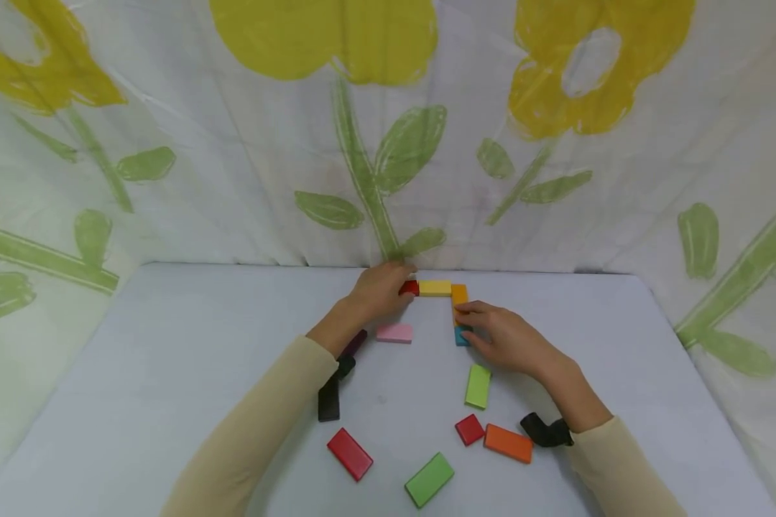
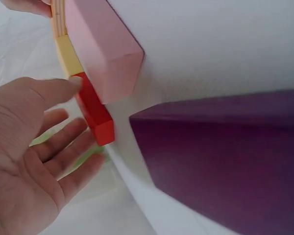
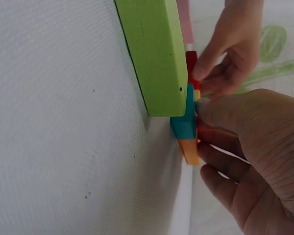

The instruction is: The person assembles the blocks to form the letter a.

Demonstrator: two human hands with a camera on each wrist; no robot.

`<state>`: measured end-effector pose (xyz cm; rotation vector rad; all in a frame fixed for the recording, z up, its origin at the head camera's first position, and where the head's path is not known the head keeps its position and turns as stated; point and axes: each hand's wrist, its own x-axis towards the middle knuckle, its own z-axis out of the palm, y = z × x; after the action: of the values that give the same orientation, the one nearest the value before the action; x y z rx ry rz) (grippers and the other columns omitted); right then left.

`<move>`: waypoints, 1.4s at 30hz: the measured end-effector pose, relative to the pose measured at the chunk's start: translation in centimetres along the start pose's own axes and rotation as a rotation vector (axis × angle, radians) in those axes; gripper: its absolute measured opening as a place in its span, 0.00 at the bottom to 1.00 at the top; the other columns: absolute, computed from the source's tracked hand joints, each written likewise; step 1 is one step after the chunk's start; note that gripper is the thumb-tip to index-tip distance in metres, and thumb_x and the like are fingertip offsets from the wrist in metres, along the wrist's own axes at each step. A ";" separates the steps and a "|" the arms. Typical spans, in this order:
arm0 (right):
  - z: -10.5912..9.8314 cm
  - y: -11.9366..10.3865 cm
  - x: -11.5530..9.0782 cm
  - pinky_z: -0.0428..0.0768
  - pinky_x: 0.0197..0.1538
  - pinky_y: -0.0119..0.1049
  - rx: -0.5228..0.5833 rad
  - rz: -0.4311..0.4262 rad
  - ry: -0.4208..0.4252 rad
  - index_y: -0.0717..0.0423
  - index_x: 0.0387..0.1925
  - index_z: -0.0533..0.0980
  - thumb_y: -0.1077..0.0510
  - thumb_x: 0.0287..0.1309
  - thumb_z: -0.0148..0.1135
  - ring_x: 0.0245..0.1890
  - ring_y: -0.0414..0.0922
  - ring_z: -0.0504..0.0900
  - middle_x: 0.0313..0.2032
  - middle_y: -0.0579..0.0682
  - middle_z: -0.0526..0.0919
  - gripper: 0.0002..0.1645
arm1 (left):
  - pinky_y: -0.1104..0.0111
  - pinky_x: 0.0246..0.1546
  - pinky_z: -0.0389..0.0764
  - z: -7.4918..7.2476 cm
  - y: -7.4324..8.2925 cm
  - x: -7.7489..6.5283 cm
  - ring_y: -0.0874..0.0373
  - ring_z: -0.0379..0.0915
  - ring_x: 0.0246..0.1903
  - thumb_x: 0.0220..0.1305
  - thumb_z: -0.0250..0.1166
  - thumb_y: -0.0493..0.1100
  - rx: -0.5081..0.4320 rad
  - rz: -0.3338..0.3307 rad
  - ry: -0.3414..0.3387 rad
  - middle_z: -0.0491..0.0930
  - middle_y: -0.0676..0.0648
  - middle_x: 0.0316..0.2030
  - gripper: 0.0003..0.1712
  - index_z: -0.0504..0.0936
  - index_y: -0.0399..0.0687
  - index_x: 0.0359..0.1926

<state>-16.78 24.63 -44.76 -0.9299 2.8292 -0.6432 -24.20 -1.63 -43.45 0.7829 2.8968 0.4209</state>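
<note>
At the far edge of the table, my left hand (image 1: pixel 380 293) holds a small red block (image 1: pixel 409 289), thumb on one side and fingers on the other. The red block abuts a yellow block (image 1: pixel 435 289) in the left wrist view. An orange block (image 1: pixel 459 293) meets the yellow one's right end and runs toward me. A blue block (image 1: pixel 462 342) sits at the orange block's near end. My right hand (image 1: pixel 506 335) pinches around the blue block, its thumb on that block and its fingers by the orange one, partly hiding both.
Nearer lie a pink block (image 1: pixel 394 333), a purple block (image 1: pixel 354 343), a black block (image 1: pixel 328 402), a lime block (image 1: pixel 478 387), a red block (image 1: pixel 350 454), a red square block (image 1: pixel 469 429), an orange-red block (image 1: pixel 507 443) and a green block (image 1: pixel 430 480). A flowered curtain (image 1: pixel 259 172) hangs behind.
</note>
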 end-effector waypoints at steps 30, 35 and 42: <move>-1.6 2.4 1.1 0.77 0.72 0.60 0.080 -0.032 -0.008 0.62 0.63 0.82 0.59 0.70 0.68 0.70 0.60 0.78 0.68 0.57 0.82 0.22 | 0.57 0.63 0.85 -1.6 5.6 -7.6 0.51 0.82 0.59 0.74 0.68 0.50 -0.073 0.156 0.017 0.86 0.45 0.58 0.23 0.84 0.45 0.64; -1.4 2.1 1.1 0.77 0.72 0.60 0.070 -0.024 0.000 0.62 0.63 0.82 0.59 0.71 0.68 0.70 0.60 0.78 0.68 0.57 0.82 0.22 | 0.63 0.64 0.84 -0.8 7.5 -8.6 0.55 0.81 0.61 0.75 0.67 0.52 -0.017 0.229 -0.081 0.85 0.48 0.60 0.24 0.82 0.49 0.66; -0.5 1.3 0.3 0.77 0.73 0.60 0.068 -0.014 -0.041 0.61 0.63 0.82 0.58 0.70 0.68 0.72 0.60 0.77 0.68 0.57 0.81 0.23 | 0.70 0.61 0.84 1.6 9.9 -10.2 0.59 0.81 0.60 0.74 0.68 0.53 -0.025 0.261 -0.175 0.83 0.51 0.61 0.28 0.79 0.51 0.71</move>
<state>-17.85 25.55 -44.84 -0.9420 2.7484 -0.7088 -10.43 1.78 -41.77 1.1384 2.6320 0.3894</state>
